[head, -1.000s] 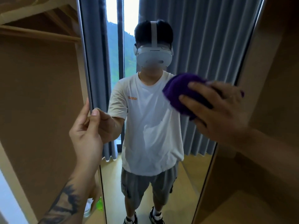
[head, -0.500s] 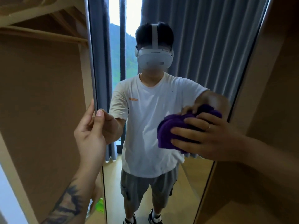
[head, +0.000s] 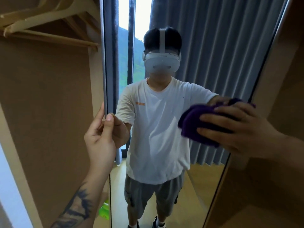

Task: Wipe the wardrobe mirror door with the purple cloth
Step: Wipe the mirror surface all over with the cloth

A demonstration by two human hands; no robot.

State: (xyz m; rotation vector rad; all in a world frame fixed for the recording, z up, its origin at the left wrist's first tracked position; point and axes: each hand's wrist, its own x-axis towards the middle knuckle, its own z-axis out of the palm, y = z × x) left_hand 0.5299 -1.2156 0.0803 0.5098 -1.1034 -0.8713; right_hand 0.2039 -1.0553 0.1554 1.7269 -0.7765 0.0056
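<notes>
Wardrobe interior, brown panels, wooden hangers at upper left. Mirror door: we held its left edge with our left hand, thumb upright, fingers behind the edge. Our right hand, fingers spread flat, pressed the bunched purple cloth against the glass near the right edge.

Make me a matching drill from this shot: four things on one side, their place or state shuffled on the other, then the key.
1. purple cloth
2. left hand
3. hangers
4. green bottle

A. grips the mirror door's left edge
B. low down, behind the forearm
C. pressed on the glass under the right hand
D. on the wardrobe rail, top left

Pairs: 1-C, 2-A, 3-D, 4-B
</notes>
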